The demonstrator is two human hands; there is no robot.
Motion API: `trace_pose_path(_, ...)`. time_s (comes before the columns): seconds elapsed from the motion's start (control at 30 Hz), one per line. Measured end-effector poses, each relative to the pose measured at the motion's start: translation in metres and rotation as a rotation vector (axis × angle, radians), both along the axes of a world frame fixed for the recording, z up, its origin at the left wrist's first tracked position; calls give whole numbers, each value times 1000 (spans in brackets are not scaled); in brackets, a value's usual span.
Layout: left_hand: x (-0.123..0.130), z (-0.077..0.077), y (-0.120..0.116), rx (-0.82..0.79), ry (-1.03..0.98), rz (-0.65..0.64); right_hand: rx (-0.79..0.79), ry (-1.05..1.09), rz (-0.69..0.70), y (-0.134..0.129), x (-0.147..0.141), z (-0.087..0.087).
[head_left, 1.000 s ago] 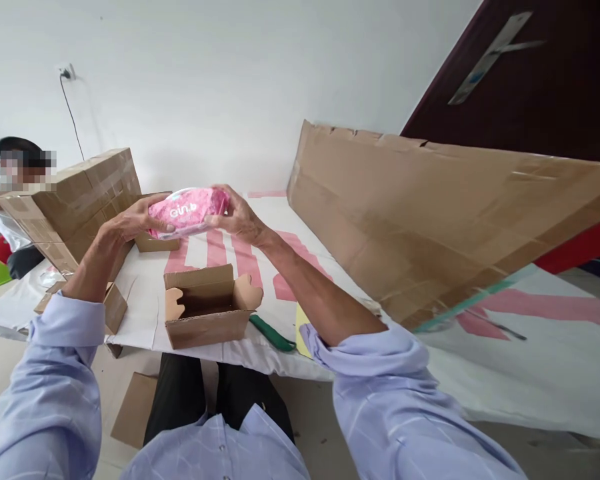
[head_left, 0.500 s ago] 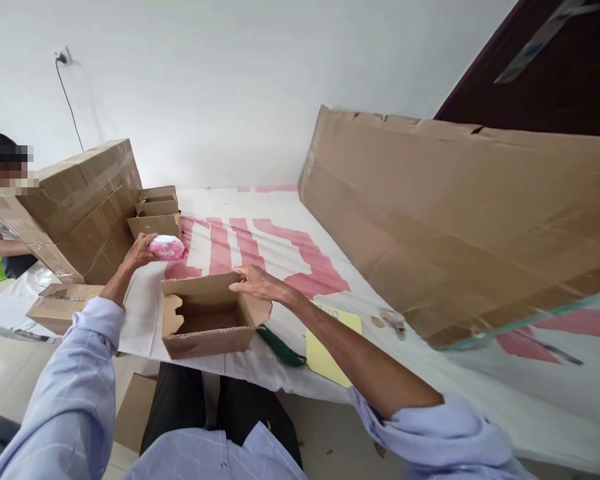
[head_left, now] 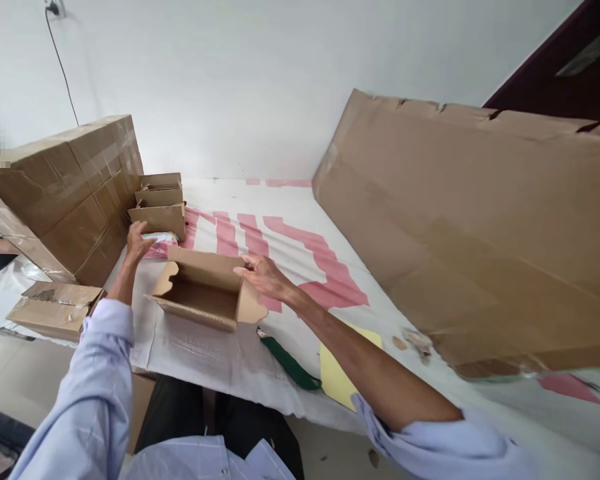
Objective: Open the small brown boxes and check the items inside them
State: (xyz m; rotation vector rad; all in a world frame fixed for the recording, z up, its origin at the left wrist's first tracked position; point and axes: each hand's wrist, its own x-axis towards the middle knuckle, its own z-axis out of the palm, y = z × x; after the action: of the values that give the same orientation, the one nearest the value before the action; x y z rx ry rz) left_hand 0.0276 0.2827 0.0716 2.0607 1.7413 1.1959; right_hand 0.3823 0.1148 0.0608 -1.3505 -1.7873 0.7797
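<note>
An open brown cardboard box (head_left: 200, 300) stands near the table's front edge, its inside bare. My right hand (head_left: 263, 273) grips the box's far right corner between thumb and fingers. Beyond the box on the left, a pink and white packet (head_left: 161, 244) lies on the table, partly behind the box's raised flap. My left hand (head_left: 138, 240) is at the packet's left side, fingers apart and holding nothing. Right behind the packet stand small open cardboard boxes (head_left: 159, 219) in a row.
Large taped cartons (head_left: 80, 193) form a wall at the left, with a closed carton (head_left: 55, 310) before them. A green-handled tool (head_left: 290, 363) and yellow sheet (head_left: 350, 363) lie right of the box. A big cardboard panel (head_left: 460, 233) leans at the right. Part of a person shows far left.
My left hand has let go of the pink and white packet, now lying on the table. The open box has moved away from the table's front edge, with my right hand on it.
</note>
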Motion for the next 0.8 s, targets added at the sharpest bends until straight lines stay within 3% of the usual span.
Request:
trace_pose_path(0.07,-6,23,-39,120,-82,55,7,-8,-4,21,-10,1)
trace_pose_path(0.13,-8,39,-99,392,-279,75,14,2,11,41,-25,2)
trace_pose_path(0.17,-6,41,-133,445,-308,57,17,10,18,51,-35,3)
trace_pose_path(0.27,10,23,-217,279,-206,-42,11,31,12,77,-70,7)
trace_pose_path(0.33,23,-2,-241,-72,-51,-53,3,48,-6,90,-94,12)
trace_pose_path(0.37,28,-16,-241,-230,17,-21,2,59,-17,94,-104,15)
trace_pose_path(0.43,34,-39,-226,-381,80,50,10,83,-40,96,-117,22)
trace_pose_path(0.53,35,-60,-183,-453,95,139,74,127,-43,77,-111,32)
trace_pose_path(0.6,33,-65,-155,-484,90,190,156,142,-36,49,-91,32)
trace_pose_path(0.7,28,-70,-120,-498,70,236,256,86,-90,-13,-47,12)
trace_pose_path(0.8,24,-74,-92,-479,49,221,223,-61,-218,-81,-6,-31)
